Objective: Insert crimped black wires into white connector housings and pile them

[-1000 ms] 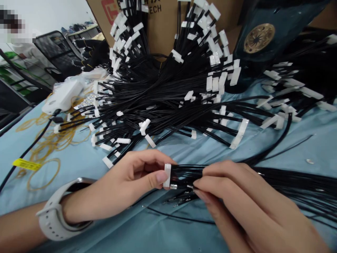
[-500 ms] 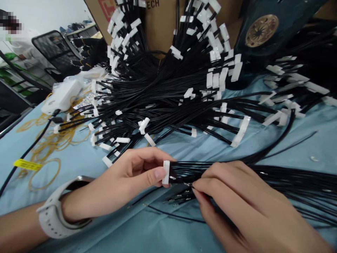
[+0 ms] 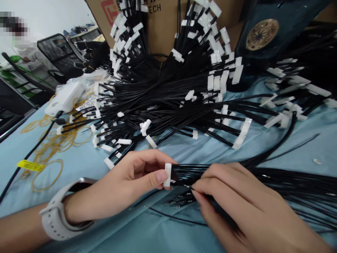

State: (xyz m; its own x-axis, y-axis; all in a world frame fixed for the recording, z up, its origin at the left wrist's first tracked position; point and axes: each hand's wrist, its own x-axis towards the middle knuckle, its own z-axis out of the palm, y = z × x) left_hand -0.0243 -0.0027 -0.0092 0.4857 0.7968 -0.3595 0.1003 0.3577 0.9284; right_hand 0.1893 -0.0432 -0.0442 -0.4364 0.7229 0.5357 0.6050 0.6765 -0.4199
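Observation:
Between thumb and fingers, my left hand (image 3: 137, 179) grips a white connector housing (image 3: 167, 175). Several black wires (image 3: 192, 170) run from the housing to the right, passing behind my other hand. My right hand (image 3: 237, 196) pinches a thin black wire whose metal terminal (image 3: 187, 186) sticks out towards the housing, a short gap away. Another terminal (image 3: 172, 181) shows close against the housing. Below lie loose wire ends with crimped terminals (image 3: 179, 201). One single wire (image 3: 173, 214) rests on the blue cloth under both hands.
Behind my hands is a large pile of black wire harnesses (image 3: 158, 84) with white connectors. A cardboard box (image 3: 160, 35) and a dark blue container (image 3: 258, 52) stand at the back. Rubber bands (image 3: 52, 147), a white adapter (image 3: 64, 96) and its black cord (image 3: 28, 147) lie left.
The whole view has shifted slightly, with things sitting a little lower and further right. Both hands keep their grips, and the terminal stays just right of the housing.

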